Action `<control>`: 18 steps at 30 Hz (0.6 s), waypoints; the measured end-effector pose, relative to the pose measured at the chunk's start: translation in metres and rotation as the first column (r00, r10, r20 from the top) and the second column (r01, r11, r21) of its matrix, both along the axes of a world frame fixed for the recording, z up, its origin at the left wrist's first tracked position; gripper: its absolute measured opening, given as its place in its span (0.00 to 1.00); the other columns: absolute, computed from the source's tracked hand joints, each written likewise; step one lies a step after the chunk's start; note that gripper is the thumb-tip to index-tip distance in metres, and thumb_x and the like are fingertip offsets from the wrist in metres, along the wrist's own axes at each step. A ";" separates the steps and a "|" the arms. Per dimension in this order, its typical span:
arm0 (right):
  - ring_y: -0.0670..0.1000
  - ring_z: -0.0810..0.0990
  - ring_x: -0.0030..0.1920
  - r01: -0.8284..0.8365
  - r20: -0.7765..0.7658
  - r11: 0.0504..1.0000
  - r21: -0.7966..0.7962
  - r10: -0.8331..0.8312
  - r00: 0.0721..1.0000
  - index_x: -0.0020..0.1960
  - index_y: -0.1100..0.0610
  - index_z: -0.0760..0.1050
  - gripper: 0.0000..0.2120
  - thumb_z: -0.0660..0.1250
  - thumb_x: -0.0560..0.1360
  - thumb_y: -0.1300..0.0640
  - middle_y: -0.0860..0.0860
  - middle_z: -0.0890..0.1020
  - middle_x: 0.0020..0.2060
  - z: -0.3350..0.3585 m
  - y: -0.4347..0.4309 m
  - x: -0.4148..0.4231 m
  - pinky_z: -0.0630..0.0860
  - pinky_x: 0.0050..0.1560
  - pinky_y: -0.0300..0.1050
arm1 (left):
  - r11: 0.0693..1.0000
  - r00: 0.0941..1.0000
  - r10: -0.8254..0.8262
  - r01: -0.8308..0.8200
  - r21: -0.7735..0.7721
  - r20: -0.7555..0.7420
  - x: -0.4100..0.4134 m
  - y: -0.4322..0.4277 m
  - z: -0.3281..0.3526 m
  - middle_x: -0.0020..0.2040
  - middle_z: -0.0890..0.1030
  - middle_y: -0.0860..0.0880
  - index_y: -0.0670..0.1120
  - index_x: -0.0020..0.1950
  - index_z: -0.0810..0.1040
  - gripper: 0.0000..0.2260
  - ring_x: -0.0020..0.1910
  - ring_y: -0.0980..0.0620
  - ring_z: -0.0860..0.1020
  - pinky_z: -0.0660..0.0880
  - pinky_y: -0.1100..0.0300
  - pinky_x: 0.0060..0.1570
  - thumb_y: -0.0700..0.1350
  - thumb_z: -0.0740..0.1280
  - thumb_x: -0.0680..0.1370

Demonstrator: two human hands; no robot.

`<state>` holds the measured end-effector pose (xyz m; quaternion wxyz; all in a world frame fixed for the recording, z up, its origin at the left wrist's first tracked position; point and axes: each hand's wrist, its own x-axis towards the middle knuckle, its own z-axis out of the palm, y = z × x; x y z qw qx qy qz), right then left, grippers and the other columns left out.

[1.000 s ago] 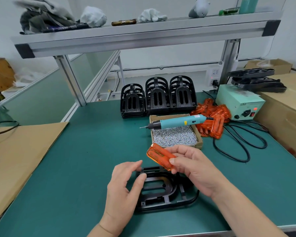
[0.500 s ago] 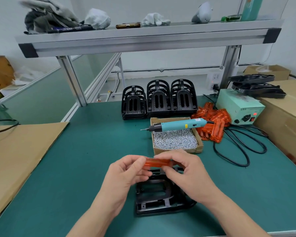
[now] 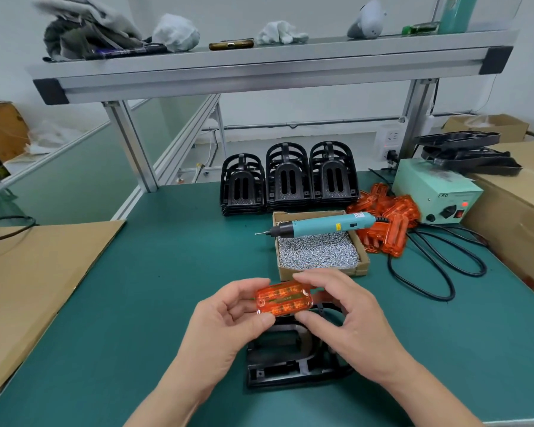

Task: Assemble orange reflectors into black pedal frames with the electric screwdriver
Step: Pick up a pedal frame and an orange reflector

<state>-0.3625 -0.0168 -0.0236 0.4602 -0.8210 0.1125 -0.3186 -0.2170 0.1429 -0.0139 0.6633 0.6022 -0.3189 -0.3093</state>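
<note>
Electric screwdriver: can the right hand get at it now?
Probably yes: the screwdriver lies across the screw box beyond the right hand, nothing between, but that hand must first release the orange reflector.

The reflector [image 3: 284, 298] is held between the left hand [image 3: 228, 322] and the right hand [image 3: 349, 318], above a frame [image 3: 290, 365] on the table [image 3: 167, 272]. Behind them sits the screw box [image 3: 318, 271], with the screwdriver [image 3: 318, 226] across it. The stacks [image 3: 287, 180] stand behind the box, and the pile [image 3: 389, 223] lies to its right.
</note>
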 end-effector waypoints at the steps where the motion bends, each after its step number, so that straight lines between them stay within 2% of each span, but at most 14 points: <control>1: 0.49 0.79 0.62 -0.007 -0.026 1.000 0.014 0.007 1.000 0.64 0.49 0.80 0.22 0.76 0.72 0.60 0.40 0.80 0.58 0.000 -0.001 -0.001 0.74 0.62 0.40 | 1.000 1.000 -0.004 0.004 -0.004 0.008 0.000 0.000 0.000 0.52 0.85 0.44 0.53 0.58 0.83 0.20 0.50 0.52 0.83 0.77 0.65 0.49 0.39 0.76 0.68; 6: 0.49 0.79 0.54 -0.022 -0.135 0.998 0.057 0.029 0.990 0.62 0.44 0.80 0.21 0.77 0.71 0.55 0.41 0.81 0.53 0.002 -0.006 -0.005 0.75 0.56 0.39 | 1.000 0.999 -0.022 0.022 0.000 0.031 -0.002 0.000 -0.003 0.51 0.85 0.43 0.50 0.57 0.84 0.20 0.49 0.51 0.83 0.77 0.65 0.50 0.38 0.79 0.67; 8: 0.47 0.79 0.56 -0.018 -0.159 0.999 0.045 0.025 0.987 0.60 0.43 0.81 0.19 0.77 0.70 0.53 0.40 0.81 0.53 0.002 -0.007 -0.004 0.73 0.57 0.37 | 1.000 0.999 -0.020 0.020 0.010 0.028 -0.001 0.001 -0.005 0.51 0.85 0.43 0.48 0.58 0.83 0.21 0.50 0.51 0.83 0.77 0.65 0.51 0.38 0.77 0.66; 12: 0.45 0.73 0.63 -0.004 -0.200 1.000 -0.024 0.000 0.980 0.56 0.42 0.82 0.19 0.75 0.66 0.42 0.39 0.78 0.55 0.000 -0.006 -0.003 0.66 0.62 0.31 | 0.998 0.999 -0.030 0.028 0.055 0.039 0.002 0.002 -0.011 0.53 0.85 0.44 0.46 0.62 0.80 0.24 0.50 0.51 0.83 0.77 0.65 0.51 0.36 0.76 0.67; 14: 0.45 0.70 0.65 -0.007 -0.228 0.999 -0.052 -0.005 0.974 0.55 0.43 0.82 0.18 0.76 0.66 0.43 0.38 0.76 0.57 -0.002 -0.007 -0.002 0.63 0.62 0.29 | 0.995 0.997 -0.049 0.042 0.090 0.068 0.004 0.003 -0.015 0.54 0.85 0.45 0.48 0.61 0.80 0.23 0.50 0.50 0.83 0.77 0.65 0.52 0.35 0.78 0.69; 18: 0.41 0.62 0.71 -0.022 -0.290 0.994 -0.107 -0.010 0.957 0.56 0.42 0.82 0.18 0.78 0.67 0.46 0.33 0.71 0.62 -0.007 -0.008 -0.002 0.60 0.66 0.31 | 0.985 0.973 -0.054 0.015 0.171 0.226 0.005 0.006 -0.022 0.53 0.84 0.47 0.56 0.57 0.82 0.19 0.50 0.47 0.82 0.78 0.59 0.54 0.42 0.76 0.68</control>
